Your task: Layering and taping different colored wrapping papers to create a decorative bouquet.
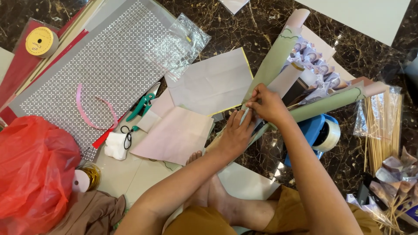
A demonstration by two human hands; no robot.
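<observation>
A sage-green paper-wrapped bouquet cone (278, 56) is lying centre-right of the frame, its long axis slanting from the narrow base at lower left up toward the upper right. Both hands are meeting at that base — the left hand (235, 132) cupping it from below, the right hand (267, 104) pinching the paper edge from above, nearer the cone's mouth.

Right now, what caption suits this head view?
Both hands, left hand and right hand, wrap green paper on a bouquet.

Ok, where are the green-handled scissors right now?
In the head view, the green-handled scissors lie left of centre on the floor, between the pink ribbon and the pink paper sheet.
</observation>
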